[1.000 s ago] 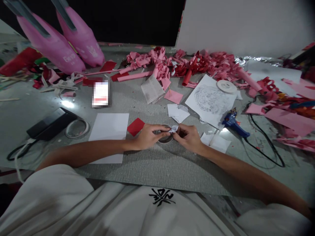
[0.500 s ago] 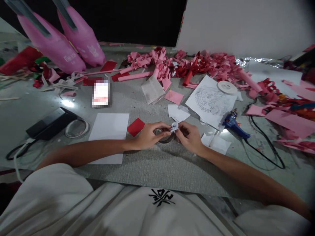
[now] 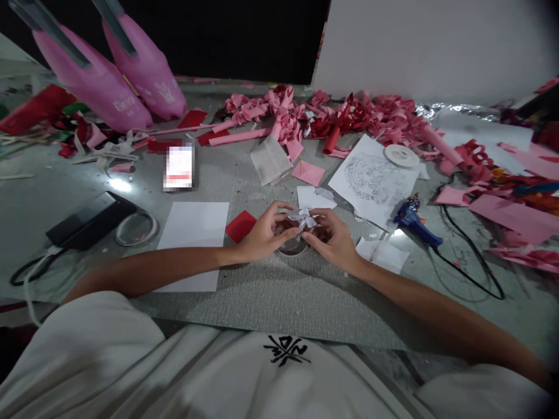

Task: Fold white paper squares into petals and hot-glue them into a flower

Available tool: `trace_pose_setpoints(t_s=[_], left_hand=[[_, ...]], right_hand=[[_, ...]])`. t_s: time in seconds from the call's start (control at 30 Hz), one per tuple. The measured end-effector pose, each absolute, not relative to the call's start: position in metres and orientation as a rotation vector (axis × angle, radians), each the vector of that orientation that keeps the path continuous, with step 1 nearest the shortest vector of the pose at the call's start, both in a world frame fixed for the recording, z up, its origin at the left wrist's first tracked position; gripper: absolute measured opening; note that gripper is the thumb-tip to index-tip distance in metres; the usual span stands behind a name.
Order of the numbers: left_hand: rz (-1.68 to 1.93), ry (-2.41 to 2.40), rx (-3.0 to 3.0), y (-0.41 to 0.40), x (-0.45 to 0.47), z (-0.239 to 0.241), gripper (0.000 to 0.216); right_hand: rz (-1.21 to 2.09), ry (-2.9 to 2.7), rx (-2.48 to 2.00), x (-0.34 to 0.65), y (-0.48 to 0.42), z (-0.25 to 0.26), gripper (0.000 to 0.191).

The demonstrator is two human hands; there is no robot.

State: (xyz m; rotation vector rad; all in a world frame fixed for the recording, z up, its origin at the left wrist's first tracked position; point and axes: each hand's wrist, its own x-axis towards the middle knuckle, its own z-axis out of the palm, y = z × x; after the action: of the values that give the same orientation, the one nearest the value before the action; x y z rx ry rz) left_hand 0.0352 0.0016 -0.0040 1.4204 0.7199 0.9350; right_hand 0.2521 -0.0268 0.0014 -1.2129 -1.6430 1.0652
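Note:
Between my two hands is a small white folded paper piece (image 3: 303, 217), spread into several petal-like flaps. My left hand (image 3: 271, 233) pinches its left side with thumb and fingers. On the opposite side my right hand (image 3: 331, 237) grips it the same way, thumb tip close to the left thumb. Under the paper piece, a round ring-shaped roll (image 3: 293, 251) lies on the table, partly covered by the hands. A red paper square (image 3: 241, 226) is just left of my left hand. White paper pieces (image 3: 312, 196) lie just beyond the fingers.
A blue glue gun (image 3: 417, 224) with a black cord lies at right, near a printed sheet (image 3: 371, 177) bearing a white spool (image 3: 402, 155). Crumpled pink and red paper (image 3: 283, 110) lines the back. At left are a white sheet (image 3: 194, 224), tape roll (image 3: 136, 228) and black device (image 3: 91, 220).
The white paper piece has been turned and its flaps now spread wider. My fingers have shifted around it, with both thumbs now close together on its near side.

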Motion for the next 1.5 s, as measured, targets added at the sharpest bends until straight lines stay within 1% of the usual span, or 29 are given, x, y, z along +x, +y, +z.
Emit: trace_pose_setpoints(t_s=[0.17,0.43,0.6,0.7,0.87,1.03,1.27,1.5], left_hand=[[0.907,0.718,1.407,0.002,0.036,-0.001,0.052],[0.921,0.742,1.439,0.004,0.036,-0.004,0.049],[0.906,0.763,1.399,0.006,0.037,-0.005,0.05],[0.91,0.785,1.384,0.007,0.038,-0.006,0.05],[0.949,0.768,1.344,0.01,0.038,-0.008,0.051],[0.983,0.783,1.29,0.012,0.037,-0.009,0.05],[0.977,0.797,1.287,0.011,0.038,-0.006,0.052],[0.963,0.794,1.254,0.011,0.038,-0.01,0.055]], right_hand=[[1.072,-1.67,-1.191,0.253,-0.028,0.001,0.046],[0.97,-1.778,-1.163,0.251,-0.029,0.002,0.039],[0.747,-1.795,-1.229,0.248,-0.03,0.0,0.036],[0.689,-1.841,-1.239,0.248,-0.03,-0.002,0.038],[0.781,-1.836,-1.235,0.245,-0.025,-0.004,0.044],[0.971,-1.688,-1.257,0.239,-0.017,-0.001,0.035],[1.07,-1.549,-1.247,0.239,-0.016,-0.001,0.031],[1.089,-1.561,-1.225,0.241,-0.015,-0.002,0.031]])
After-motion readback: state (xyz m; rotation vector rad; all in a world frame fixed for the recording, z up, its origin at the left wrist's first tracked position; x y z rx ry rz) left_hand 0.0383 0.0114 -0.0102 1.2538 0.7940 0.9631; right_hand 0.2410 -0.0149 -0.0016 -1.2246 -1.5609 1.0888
